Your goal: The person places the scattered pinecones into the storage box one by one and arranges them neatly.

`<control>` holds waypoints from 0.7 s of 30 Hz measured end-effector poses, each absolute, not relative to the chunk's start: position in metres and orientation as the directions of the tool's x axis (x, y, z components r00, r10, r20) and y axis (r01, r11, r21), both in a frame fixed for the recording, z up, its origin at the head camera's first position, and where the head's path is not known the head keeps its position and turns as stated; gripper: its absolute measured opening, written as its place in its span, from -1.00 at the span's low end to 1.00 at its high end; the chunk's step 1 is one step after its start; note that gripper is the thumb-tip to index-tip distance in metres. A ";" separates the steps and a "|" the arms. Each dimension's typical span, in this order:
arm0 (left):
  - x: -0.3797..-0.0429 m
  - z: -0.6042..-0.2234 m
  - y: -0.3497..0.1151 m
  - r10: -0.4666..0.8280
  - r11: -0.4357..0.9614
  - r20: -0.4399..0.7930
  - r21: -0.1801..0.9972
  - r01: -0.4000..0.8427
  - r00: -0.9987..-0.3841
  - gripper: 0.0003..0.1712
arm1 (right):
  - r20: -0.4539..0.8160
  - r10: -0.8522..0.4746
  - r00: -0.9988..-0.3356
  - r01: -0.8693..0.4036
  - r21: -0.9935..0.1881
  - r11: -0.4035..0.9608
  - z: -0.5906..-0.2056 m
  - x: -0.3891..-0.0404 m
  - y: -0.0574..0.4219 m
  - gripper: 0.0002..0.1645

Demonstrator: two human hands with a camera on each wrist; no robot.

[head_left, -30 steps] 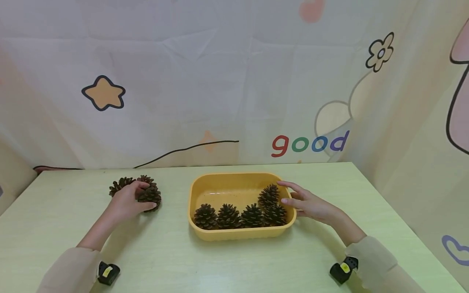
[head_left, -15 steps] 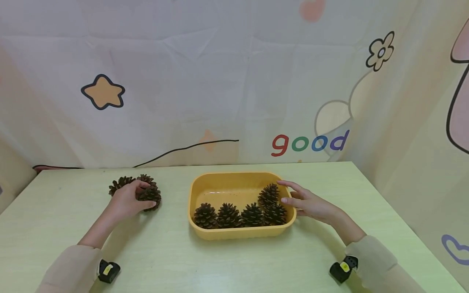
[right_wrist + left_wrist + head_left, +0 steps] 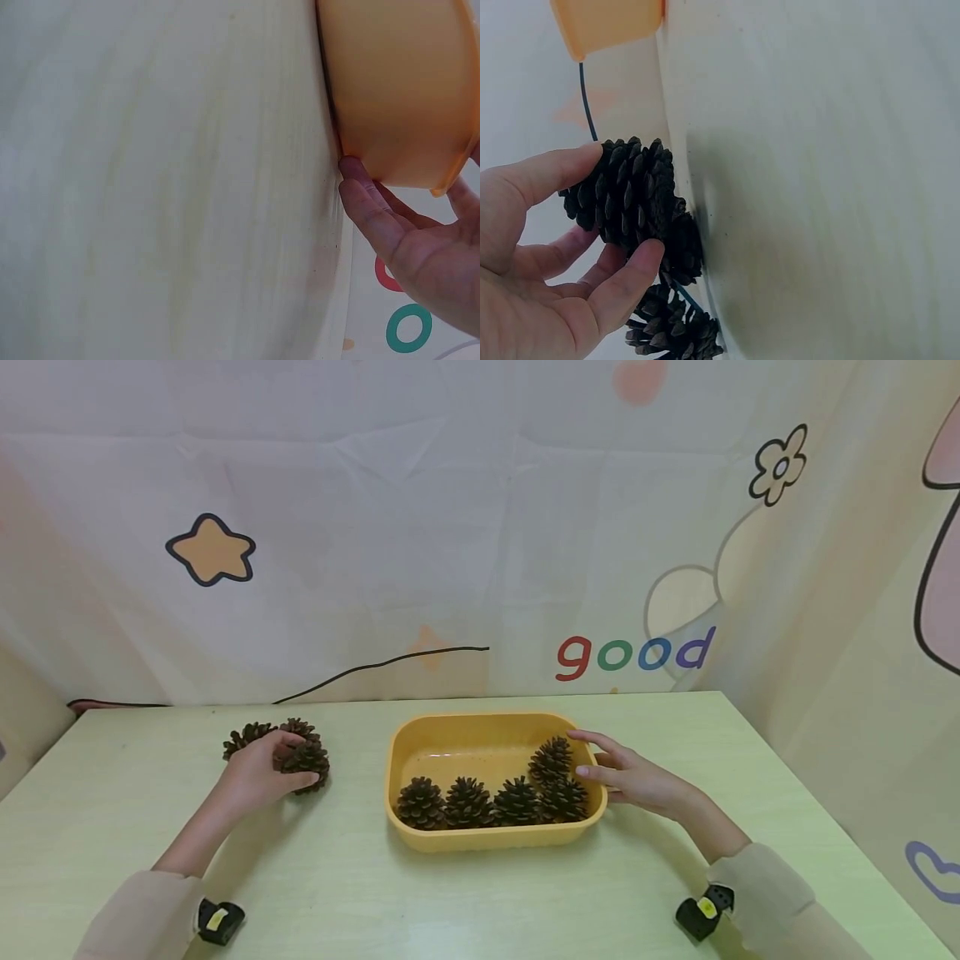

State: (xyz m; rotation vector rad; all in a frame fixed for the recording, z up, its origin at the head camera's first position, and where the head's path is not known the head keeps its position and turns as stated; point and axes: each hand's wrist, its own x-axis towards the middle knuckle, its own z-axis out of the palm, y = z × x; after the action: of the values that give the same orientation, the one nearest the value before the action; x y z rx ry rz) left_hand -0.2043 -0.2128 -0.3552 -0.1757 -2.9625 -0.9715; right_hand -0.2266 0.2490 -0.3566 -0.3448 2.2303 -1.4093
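On the left of the table, my left hand (image 3: pixel 257 773) grips a brown pine cone (image 3: pixel 309 765) between thumb and fingers. The left wrist view shows this pine cone (image 3: pixel 630 187) with my fingertips on its sides. Two more pine cones are beside it, one at the left (image 3: pixel 246 739) and one behind (image 3: pixel 300 727). A yellow plastic basin (image 3: pixel 480 837) stands at the middle. My right hand (image 3: pixel 637 779) holds its right side, thumb and index finger over the rim, other fingers against the outer wall (image 3: pixel 397 112).
Inside the basin, several pine cones line the front wall, such as the one at the left end (image 3: pixel 422 803). Another pine cone (image 3: pixel 551 761) stands near its right wall. Behind the pale table (image 3: pixel 450 902) hangs a printed curtain (image 3: pixel 420 543).
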 end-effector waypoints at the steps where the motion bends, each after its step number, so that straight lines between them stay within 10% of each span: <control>1: -0.204 -0.355 -0.213 0.098 0.798 0.059 0.591 0.114 -0.993 -0.33 | -0.258 -0.451 -0.855 0.039 -0.897 0.440 -0.357 -0.227 0.249 -0.17; 21: -0.187 -0.336 -0.193 0.122 0.727 0.159 0.658 0.197 -0.980 -0.37 | -0.259 -0.454 -0.853 0.038 -0.897 0.441 -0.356 -0.227 0.249 -0.18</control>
State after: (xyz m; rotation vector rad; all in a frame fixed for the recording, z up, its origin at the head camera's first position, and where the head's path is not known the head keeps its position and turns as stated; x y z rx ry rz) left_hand -0.1867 -0.1925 -0.3363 -0.2610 -2.8216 -1.0926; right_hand -0.2271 0.2492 -0.3563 -0.3498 2.2288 -1.4050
